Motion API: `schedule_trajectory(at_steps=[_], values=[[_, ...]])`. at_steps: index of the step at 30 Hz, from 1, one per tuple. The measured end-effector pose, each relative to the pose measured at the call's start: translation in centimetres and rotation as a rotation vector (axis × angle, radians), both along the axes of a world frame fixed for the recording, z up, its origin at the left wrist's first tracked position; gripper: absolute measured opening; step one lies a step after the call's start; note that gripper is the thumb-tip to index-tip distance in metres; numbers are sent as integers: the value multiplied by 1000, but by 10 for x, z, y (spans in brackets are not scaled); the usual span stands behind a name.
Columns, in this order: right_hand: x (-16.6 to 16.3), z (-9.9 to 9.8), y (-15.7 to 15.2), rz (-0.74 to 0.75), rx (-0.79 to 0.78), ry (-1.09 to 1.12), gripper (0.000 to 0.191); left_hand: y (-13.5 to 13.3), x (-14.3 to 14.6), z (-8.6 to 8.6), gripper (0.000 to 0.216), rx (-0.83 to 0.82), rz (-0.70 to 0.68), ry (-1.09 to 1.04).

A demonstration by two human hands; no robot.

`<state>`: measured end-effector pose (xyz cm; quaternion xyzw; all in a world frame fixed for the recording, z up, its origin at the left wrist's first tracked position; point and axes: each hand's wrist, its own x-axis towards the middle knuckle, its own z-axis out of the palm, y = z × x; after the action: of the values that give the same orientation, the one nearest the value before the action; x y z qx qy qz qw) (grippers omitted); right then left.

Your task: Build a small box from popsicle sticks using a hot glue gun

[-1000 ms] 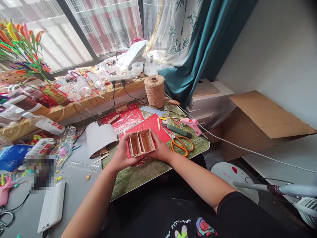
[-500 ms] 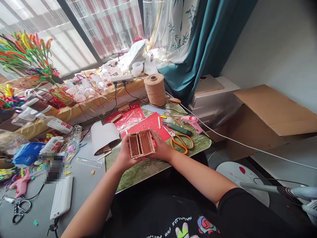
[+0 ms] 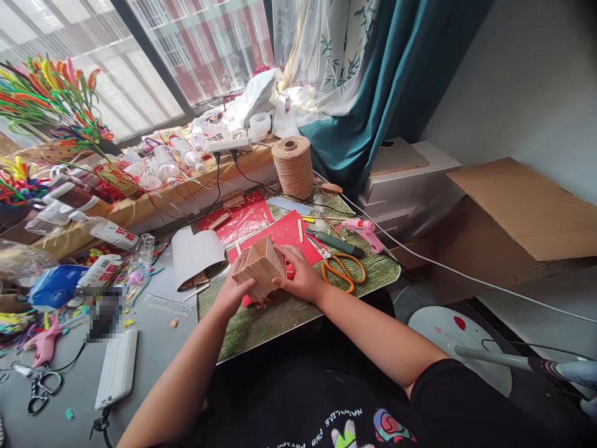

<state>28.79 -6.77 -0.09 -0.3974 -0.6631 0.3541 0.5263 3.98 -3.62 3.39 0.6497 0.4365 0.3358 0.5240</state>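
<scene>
- Fingers of the left hand are clamped on a craft-stick box, with the thumb laid across the near side wall.
- Fingers of the right hand grip the same box from the other side, the thumb low on the wall and the fingertips near the upper edge.
- The box is tilted between both hands, its layered stick walls facing the wearer, above the near part of a red sheet on a green wood-grain tabletop.
- A loose craft stick lies on that sheet, beyond the right hand.
- Just right of it are a green-handled cutter and orange-handled scissors, whose blades reach onto the red sheet.
- A pink glue gun rests near the tabletop's right edge.
- Farther back stands a spool of brown twine, upright.
- Left of the box, a curled white sheet lies with sticks showing in its open end.
- A clear ruler and a white power bank lie on the grey table, near the left forearm.
</scene>
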Motion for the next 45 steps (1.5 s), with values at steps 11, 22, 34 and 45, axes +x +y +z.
schedule_trajectory(at_steps=[11, 22, 34, 45], values=[[-6, -10, 7, 5, -109, 212, 70, -10, 13, 18, 80, -331, -2, -308], [-7, -5, 7, -86, -231, 195, 51, -25, 28, 31, 67, -807, 131, -700], [-5, -3, 4, -87, -204, 201, 57, -34, 43, 35, 68, -822, 133, -803], [-8, -11, 2, -168, -82, 79, 101, -37, 54, 20, 40, -482, 382, -699]])
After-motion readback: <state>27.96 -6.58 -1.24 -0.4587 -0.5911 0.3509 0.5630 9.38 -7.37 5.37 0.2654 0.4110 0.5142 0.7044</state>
